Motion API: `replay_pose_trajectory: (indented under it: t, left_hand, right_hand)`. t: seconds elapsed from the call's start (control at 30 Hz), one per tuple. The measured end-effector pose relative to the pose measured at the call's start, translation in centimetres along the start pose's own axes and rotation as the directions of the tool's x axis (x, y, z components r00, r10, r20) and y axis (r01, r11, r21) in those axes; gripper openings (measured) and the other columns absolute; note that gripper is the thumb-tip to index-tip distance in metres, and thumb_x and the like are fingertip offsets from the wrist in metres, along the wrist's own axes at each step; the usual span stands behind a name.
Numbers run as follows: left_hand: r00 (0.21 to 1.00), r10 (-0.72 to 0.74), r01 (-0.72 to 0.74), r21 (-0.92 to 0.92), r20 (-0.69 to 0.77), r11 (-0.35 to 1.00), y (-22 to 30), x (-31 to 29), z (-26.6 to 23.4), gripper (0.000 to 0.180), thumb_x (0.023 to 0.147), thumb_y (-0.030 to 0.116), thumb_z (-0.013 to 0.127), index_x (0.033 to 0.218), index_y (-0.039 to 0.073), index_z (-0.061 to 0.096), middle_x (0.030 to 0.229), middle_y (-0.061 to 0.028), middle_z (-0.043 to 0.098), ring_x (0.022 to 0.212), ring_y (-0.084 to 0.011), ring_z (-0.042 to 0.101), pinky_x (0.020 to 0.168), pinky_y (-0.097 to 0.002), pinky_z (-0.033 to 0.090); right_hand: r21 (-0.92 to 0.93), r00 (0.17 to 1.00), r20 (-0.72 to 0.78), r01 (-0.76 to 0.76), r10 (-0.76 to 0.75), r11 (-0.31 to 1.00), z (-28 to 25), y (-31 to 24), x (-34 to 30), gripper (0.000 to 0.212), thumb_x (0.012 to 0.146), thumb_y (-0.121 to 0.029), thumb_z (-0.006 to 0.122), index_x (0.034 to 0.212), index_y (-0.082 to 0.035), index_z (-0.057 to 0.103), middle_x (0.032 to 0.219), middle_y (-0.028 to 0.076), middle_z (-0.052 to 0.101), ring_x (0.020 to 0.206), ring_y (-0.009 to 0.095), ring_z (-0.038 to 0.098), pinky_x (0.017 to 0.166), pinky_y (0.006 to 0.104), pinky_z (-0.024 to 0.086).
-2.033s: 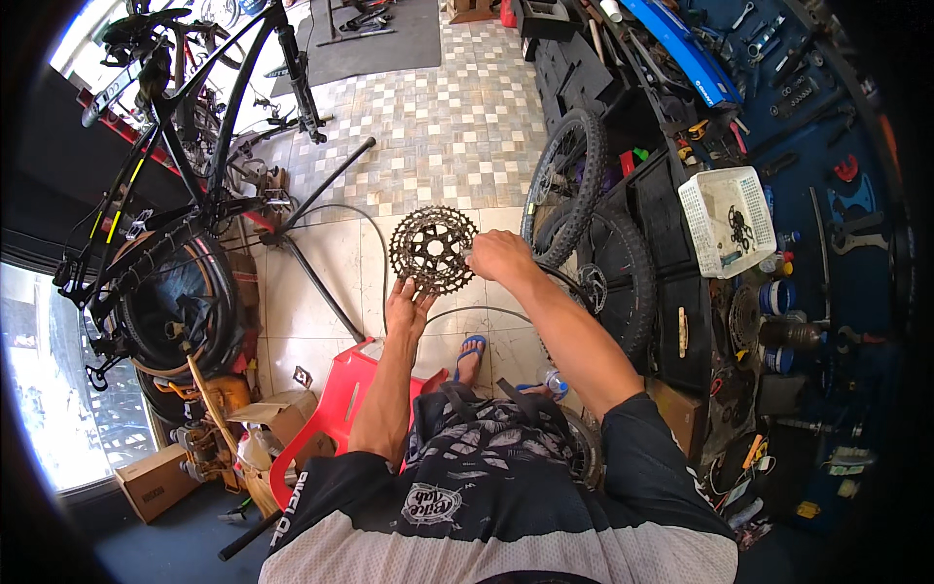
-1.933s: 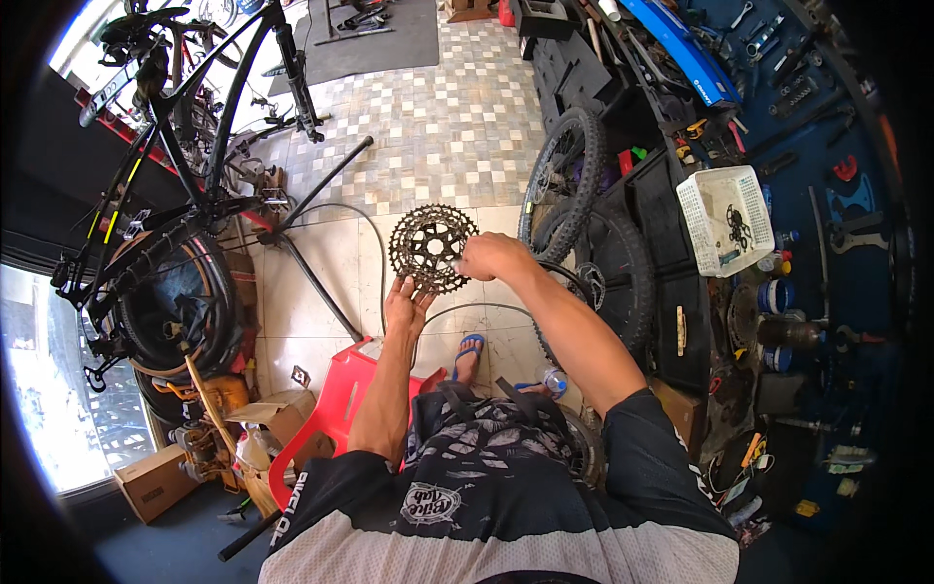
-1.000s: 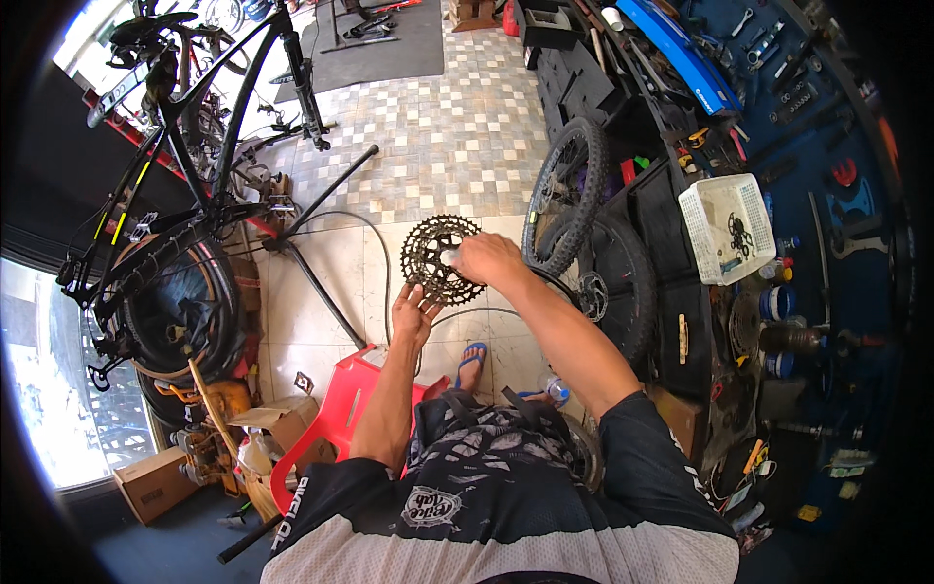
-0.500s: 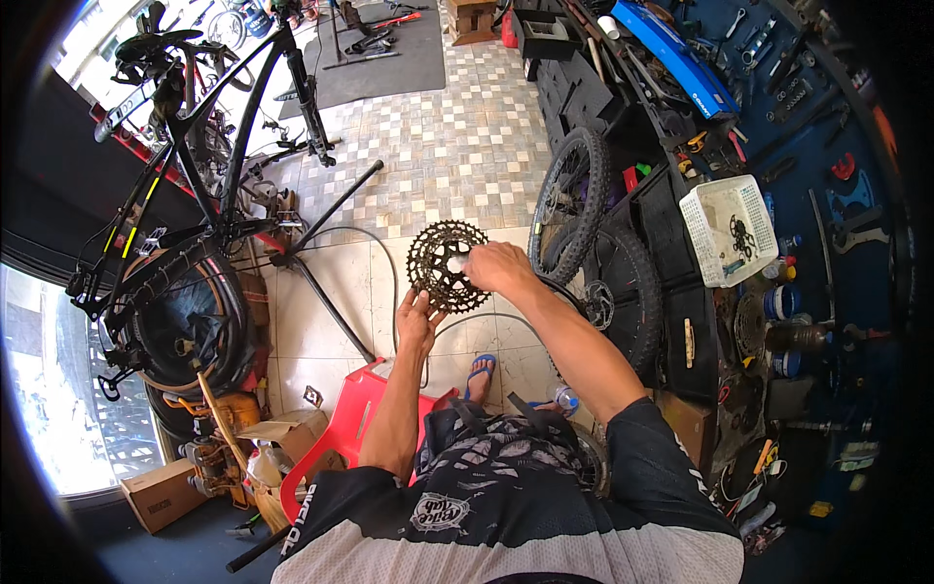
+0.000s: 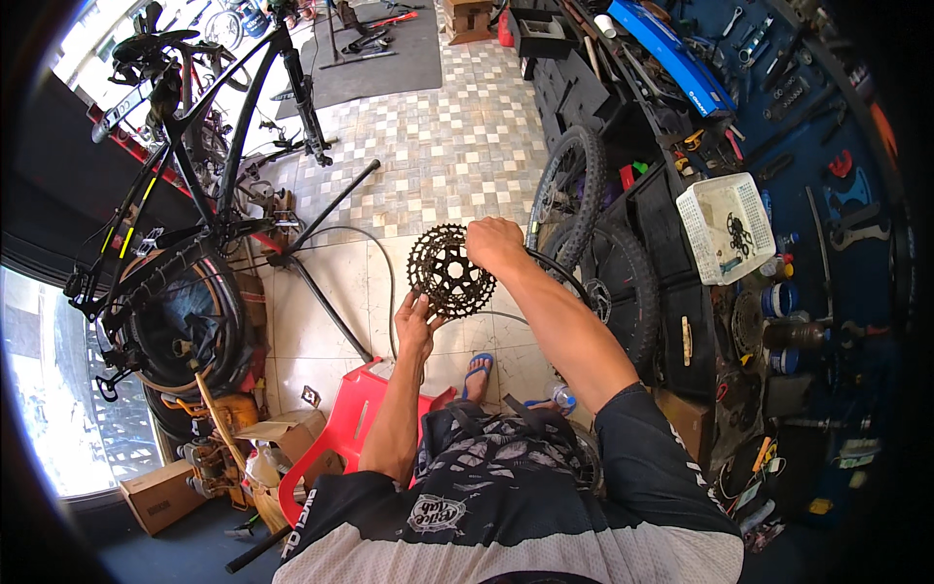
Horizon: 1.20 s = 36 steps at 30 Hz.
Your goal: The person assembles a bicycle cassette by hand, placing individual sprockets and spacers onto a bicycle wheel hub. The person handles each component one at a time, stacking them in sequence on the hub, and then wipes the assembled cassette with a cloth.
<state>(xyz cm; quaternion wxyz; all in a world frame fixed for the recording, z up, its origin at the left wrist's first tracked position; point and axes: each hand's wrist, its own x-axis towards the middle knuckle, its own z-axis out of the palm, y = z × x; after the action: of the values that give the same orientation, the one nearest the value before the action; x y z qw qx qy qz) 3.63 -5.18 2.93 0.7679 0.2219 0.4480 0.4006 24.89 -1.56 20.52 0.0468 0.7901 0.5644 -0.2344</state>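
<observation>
Gear disc (image 5: 440,280): likely stiff, weighty, maybe greasy | your left hand (image 5: 415,325): fingers bent onto lower rim | your right hand (image 5: 494,244): curled, grip hidden | pinch rim, mind teeth

The brightest light comes from your left.
Pale floor tiles (image 5: 311,321) meet checkered ones (image 5: 428,156) ahead of you; a window (image 5: 63,399) glares left, a red chair (image 5: 341,428) sits near, a dark blue wall (image 5: 791,197) rises right.
</observation>
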Motion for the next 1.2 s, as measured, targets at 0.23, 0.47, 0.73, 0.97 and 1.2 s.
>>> replay_pose_trajectory:
  t: [0.23,0.47,0.73,0.97,1.2]
  left_hand:
    - [1.0,-0.027,0.027,0.002,0.005,1.0,0.2,-0.4,-0.3,0.021,0.104,0.013,0.061,0.124,0.009,0.06,0.1,-0.0046,0.072,0.085,-0.0168,0.072,0.064,-0.0326,0.063]
    - [0.999,-0.034,0.034,0.072,0.009,0.997,0.0,-0.5,-0.2,0.022,0.104,0.012,0.06,0.126,0.008,0.058,0.1,-0.0048,0.072,0.087,-0.0178,0.073,0.069,-0.0348,0.065]
    - [1.0,-0.02,0.02,-0.011,0.008,1.0,0.3,0.2,-0.6,0.024,0.104,0.012,0.06,0.127,0.008,0.059,0.104,-0.0057,0.072,0.089,-0.02,0.072,0.072,-0.0384,0.064]
    - [0.997,-0.059,0.057,-0.027,-0.046,0.998,0.7,1.3,-0.7,0.022,0.106,0.013,0.056,0.127,0.01,0.056,0.105,-0.0073,0.071,0.087,-0.0203,0.071,0.069,-0.0377,0.062]
    - [0.997,-0.072,0.067,-0.145,-0.03,0.987,1.0,1.1,-0.2,0.021,0.107,0.013,0.052,0.128,0.009,0.053,0.108,-0.0085,0.068,0.096,-0.0258,0.07,0.081,-0.045,0.062]
  right_hand:
    - [0.021,1.0,-0.004,0.028,-0.028,0.999,-0.1,-0.5,0.9,0.033,0.09,-0.02,0.057,0.112,-0.003,0.076,0.118,0.02,0.073,0.113,0.035,0.07,0.096,0.0445,0.056]
    - [0.096,1.0,0.006,0.025,-0.025,0.995,0.0,0.1,1.5,0.039,0.094,-0.03,0.059,0.112,0.0,0.076,0.119,0.02,0.073,0.112,0.036,0.07,0.097,0.0451,0.055]
    - [-0.043,0.999,0.036,0.006,-0.005,0.999,1.8,4.4,-0.8,0.034,0.091,-0.026,0.06,0.105,0.0,0.077,0.116,0.022,0.073,0.108,0.036,0.071,0.093,0.0479,0.056]
    - [-0.01,0.995,0.095,0.028,-0.027,1.0,3.9,4.7,-3.7,0.033,0.09,-0.024,0.059,0.102,0.001,0.076,0.112,0.023,0.073,0.107,0.038,0.071,0.094,0.0465,0.056]
    - [-0.041,0.998,0.045,0.05,-0.048,0.998,3.4,3.7,-4.0,0.025,0.086,-0.012,0.057,0.096,-0.004,0.079,0.105,0.019,0.076,0.101,0.034,0.074,0.086,0.0446,0.059]
